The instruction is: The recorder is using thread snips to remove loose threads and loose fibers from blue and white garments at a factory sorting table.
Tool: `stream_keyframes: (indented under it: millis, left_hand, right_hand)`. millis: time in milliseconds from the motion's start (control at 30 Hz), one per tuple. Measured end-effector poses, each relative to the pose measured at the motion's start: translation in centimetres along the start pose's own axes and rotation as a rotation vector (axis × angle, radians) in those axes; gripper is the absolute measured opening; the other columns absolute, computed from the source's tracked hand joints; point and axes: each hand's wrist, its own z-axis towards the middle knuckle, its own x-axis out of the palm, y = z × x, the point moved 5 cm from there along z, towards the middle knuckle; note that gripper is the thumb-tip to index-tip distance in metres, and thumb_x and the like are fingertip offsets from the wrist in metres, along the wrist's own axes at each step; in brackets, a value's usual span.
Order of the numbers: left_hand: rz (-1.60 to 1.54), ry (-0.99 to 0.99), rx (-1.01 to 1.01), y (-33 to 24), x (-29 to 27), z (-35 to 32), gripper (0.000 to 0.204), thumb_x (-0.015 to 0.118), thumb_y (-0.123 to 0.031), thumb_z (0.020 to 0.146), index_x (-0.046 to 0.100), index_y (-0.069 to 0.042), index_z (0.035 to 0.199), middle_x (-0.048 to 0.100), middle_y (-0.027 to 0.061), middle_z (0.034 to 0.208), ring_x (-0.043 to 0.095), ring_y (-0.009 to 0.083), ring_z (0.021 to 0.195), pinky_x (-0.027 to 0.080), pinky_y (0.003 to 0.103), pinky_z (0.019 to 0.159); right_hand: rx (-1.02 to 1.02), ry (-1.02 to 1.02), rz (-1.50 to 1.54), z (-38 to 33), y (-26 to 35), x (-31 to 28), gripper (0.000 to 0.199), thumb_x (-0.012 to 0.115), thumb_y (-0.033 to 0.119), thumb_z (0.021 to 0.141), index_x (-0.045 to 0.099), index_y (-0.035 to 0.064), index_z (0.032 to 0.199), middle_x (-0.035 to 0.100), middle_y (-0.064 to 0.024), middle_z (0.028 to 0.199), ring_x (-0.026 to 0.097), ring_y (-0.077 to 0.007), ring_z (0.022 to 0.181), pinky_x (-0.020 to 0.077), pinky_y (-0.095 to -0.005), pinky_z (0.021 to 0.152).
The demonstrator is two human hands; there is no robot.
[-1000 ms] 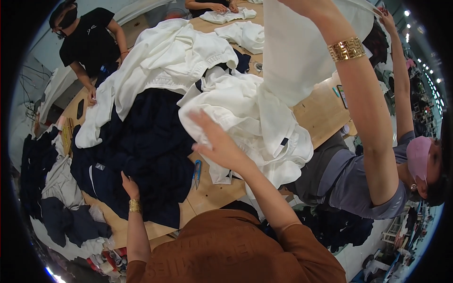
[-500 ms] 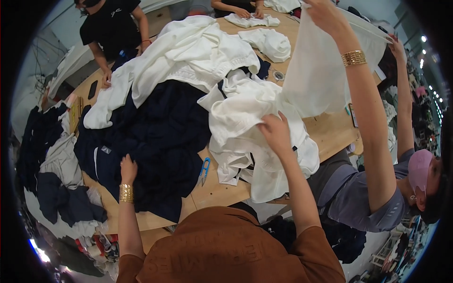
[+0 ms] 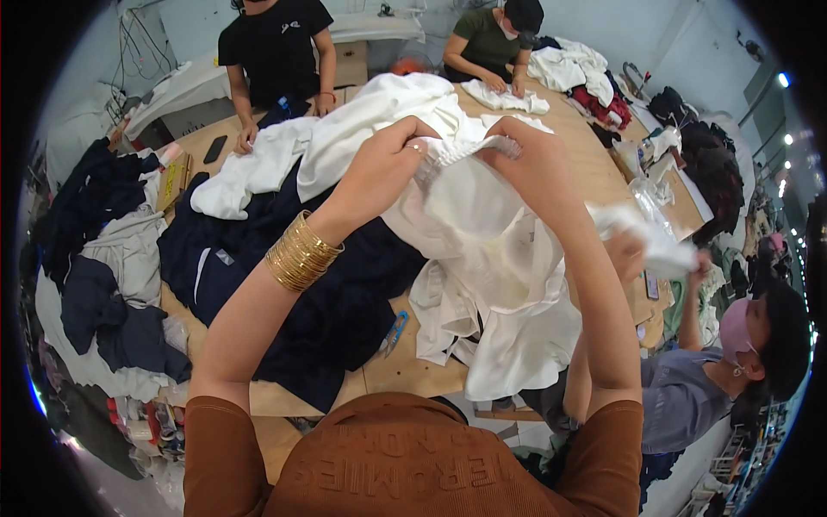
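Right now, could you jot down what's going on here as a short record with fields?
Left hand: grips the white garment, gold bangles on the wrist
Right hand: grips the same garment's ribbed edge
Table: wooden, piled with white and dark navy clothes
Small tool: blue snips on the table
Others: people working around the table

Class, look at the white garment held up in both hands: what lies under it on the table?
Under the white garment lie more white cloth, dark navy clothes and bare wooden table. Whatever sits directly behind the garment is covered.
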Motion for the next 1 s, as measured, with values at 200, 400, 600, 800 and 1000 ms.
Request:
stream_keyframes:
  millis: [200, 400, 600, 800, 1000]
  left_hand:
    - [-0.015, -0.292, 0.331, -5.0, 1.3, 1.8, 0.040, 0.056, 0.000, 0.073, 0.047, -0.002, 0.112, 0.054, 0.0120, 0.104, 0.050, 0.0212, 0.102, 0.039, 0.031, 0.086]
    - [0.425, -0.274, 0.334, -3.9, -4.5, 6.1, 0.032, 0.050, -0.005, 0.072, 0.057, -0.010, 0.102, 0.060, 0.0127, 0.098, 0.057, 0.0317, 0.090, 0.047, 0.040, 0.072]
    - [0.756, -0.341, 0.257, -3.5, -14.4, 5.1, 0.027, 0.047, -0.009, 0.071, 0.064, -0.015, 0.091, 0.063, 0.0111, 0.092, 0.059, 0.0300, 0.088, 0.047, 0.038, 0.075]
    - [0.272, -0.020, -0.305, 0.0, -21.4, 4.2, 0.028, 0.048, -0.008, 0.073, 0.065, -0.009, 0.096, 0.064, 0.0001, 0.079, 0.062, 0.0105, 0.066, 0.049, 0.023, 0.055]
    - [0.370, -0.052, -0.406, -4.5, -23.1, 3.1, 0.032, 0.050, -0.015, 0.076, 0.062, -0.012, 0.105, 0.065, 0.0021, 0.089, 0.065, 0.0114, 0.071, 0.052, 0.026, 0.063]
  right_hand:
    - [-0.083, -0.055, 0.001, 3.3, 4.2, -3.0, 0.016, 0.058, 0.012, 0.071, 0.056, 0.0030, 0.084, 0.059, -0.0146, 0.074, 0.058, -0.0333, 0.073, 0.0450, -0.0407, 0.063]
    - [-0.148, -0.081, -0.239, 4.7, 3.1, -2.1, 0.015, 0.054, 0.008, 0.073, 0.054, 0.0038, 0.088, 0.059, -0.0139, 0.076, 0.059, -0.0321, 0.075, 0.0454, -0.0420, 0.064]
    - [0.275, -0.001, -0.634, 5.7, -9.6, -8.3, 0.019, 0.054, 0.010, 0.073, 0.063, 0.0115, 0.089, 0.064, -0.0097, 0.087, 0.062, -0.0278, 0.080, 0.0488, -0.0358, 0.068]
    - [0.518, 0.210, -0.209, 9.7, -9.0, -13.4, 0.023, 0.065, 0.013, 0.069, 0.064, 0.0021, 0.090, 0.064, -0.0092, 0.078, 0.062, -0.0188, 0.052, 0.0495, -0.0321, 0.047]
    - [0.560, 0.367, -0.150, 11.4, -7.8, -14.3, 0.028, 0.065, 0.014, 0.071, 0.065, 0.0063, 0.098, 0.065, -0.0089, 0.091, 0.066, -0.0204, 0.060, 0.0511, -0.0346, 0.053]
